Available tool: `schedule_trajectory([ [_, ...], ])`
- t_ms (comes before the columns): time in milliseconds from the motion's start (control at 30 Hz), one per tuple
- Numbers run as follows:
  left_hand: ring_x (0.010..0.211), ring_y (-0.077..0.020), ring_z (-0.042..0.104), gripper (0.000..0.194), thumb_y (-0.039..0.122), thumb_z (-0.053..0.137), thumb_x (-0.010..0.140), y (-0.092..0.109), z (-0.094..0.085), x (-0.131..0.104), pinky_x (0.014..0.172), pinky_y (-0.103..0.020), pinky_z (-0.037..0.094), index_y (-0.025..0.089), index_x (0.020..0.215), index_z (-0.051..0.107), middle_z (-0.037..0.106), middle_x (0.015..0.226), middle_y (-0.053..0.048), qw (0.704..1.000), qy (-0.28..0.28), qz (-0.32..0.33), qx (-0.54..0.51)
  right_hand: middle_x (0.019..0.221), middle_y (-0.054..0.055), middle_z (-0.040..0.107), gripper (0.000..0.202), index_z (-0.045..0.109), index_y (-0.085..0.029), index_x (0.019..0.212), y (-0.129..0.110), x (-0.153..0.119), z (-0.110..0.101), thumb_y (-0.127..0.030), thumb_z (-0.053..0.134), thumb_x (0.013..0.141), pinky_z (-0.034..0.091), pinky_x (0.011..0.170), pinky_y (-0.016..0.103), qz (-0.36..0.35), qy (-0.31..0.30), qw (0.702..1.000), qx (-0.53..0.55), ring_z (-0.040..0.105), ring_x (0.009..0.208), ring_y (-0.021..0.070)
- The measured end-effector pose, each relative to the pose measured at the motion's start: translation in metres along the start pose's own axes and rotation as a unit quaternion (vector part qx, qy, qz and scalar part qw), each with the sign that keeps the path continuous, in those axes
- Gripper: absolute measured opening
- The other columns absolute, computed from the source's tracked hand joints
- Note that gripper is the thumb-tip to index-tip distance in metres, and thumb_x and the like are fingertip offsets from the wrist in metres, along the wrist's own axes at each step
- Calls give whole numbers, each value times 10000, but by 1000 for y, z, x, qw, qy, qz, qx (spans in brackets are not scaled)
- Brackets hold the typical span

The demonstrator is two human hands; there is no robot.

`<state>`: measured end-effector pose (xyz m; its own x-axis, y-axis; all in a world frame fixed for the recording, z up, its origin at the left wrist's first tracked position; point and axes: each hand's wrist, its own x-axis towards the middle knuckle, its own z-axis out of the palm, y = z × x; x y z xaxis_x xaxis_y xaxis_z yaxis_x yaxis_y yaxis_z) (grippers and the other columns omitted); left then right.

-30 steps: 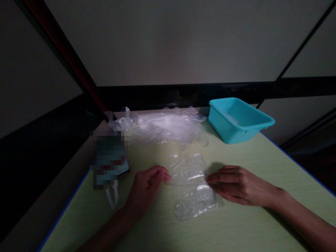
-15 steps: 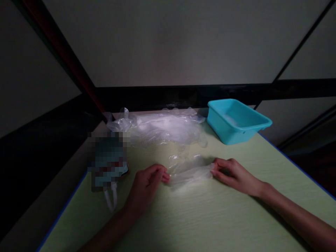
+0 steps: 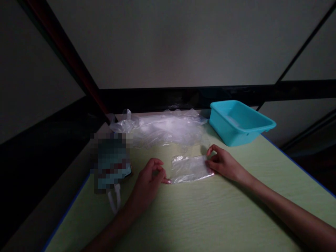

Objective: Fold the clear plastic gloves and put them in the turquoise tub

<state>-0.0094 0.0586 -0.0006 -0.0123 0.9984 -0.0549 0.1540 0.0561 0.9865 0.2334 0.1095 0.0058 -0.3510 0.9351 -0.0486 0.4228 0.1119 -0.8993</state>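
Note:
A small clear plastic piece (image 3: pixel 190 169), roughly rectangular, lies flat on the light green table (image 3: pixel 199 217) between my hands. My left hand (image 3: pixel 152 176) is at its left end, fingers bent and apart, with the lower fingertips touching the near left corner. At the right end, my right hand (image 3: pixel 223 163) rests its lower fingers on the plastic, while the index finger and thumb are apart above it. Neither hand is closed on the plastic. Behind it lies a wide heap of crumpled clear plastic (image 3: pixel 168 127).
A turquoise basin (image 3: pixel 233 134) stands at the back right of the table. On the left is a pixelated object (image 3: pixel 112 161) with a white strap (image 3: pixel 114 199) hanging toward me. A dark-trimmed wall (image 3: pixel 183 45) rises behind the table.
The small plastic piece now lies flatter and spread out. My right hand has loosened its pinch and shifted slightly up; my left fingers have parted. The view has moved a little.

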Motion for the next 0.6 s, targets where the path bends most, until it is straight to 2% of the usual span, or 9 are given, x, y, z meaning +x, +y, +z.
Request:
schedule_trajectory([
  [133,513,-127,620,136,266,502,725,4,1,0,535,-268,516,191,810,428,474,624,93,1000,2,-1,-3,550,-48,530,162,373,-200,827,0,-5,3,-177,501,731,328,381,193,-34,47,997,-56,475,418,102],
  [267,521,-142,642,129,277,483,728,7,2,-1,506,-244,491,194,809,427,479,624,91,1000,4,-13,15,716,31,569,45,464,-173,844,-5,-17,5,-173,451,800,448,516,258,-147,105,964,-197,553,580,144],
  [367,521,-143,648,123,273,485,723,6,2,-1,496,-232,475,192,800,433,482,643,88,1000,3,-14,20,1014,130,577,214,502,-139,1036,-11,-26,9,-218,422,853,484,776,358,-227,61,933,-273,567,914,214],
  [467,522,-142,648,120,275,493,721,4,2,-1,507,-235,475,192,789,439,480,635,90,1000,0,-7,13,1331,183,379,521,343,-97,1296,-11,-31,15,-380,431,868,351,980,441,-250,-16,900,-357,356,1223,263],
  [533,525,-146,648,117,272,491,721,3,2,-1,516,-242,480,194,789,438,488,621,92,1000,-3,-5,9,1399,199,253,659,245,-61,1353,-8,-31,18,-475,399,864,264,1027,474,-246,-44,877,-410,221,1293,275],
  [600,520,-149,647,113,270,483,721,4,1,0,516,-248,482,196,793,436,496,606,93,1000,-2,-5,8,1412,204,204,701,206,-44,1366,-5,-31,20,-516,352,869,228,1039,479,-241,-57,863,-440,165,1309,270],
])
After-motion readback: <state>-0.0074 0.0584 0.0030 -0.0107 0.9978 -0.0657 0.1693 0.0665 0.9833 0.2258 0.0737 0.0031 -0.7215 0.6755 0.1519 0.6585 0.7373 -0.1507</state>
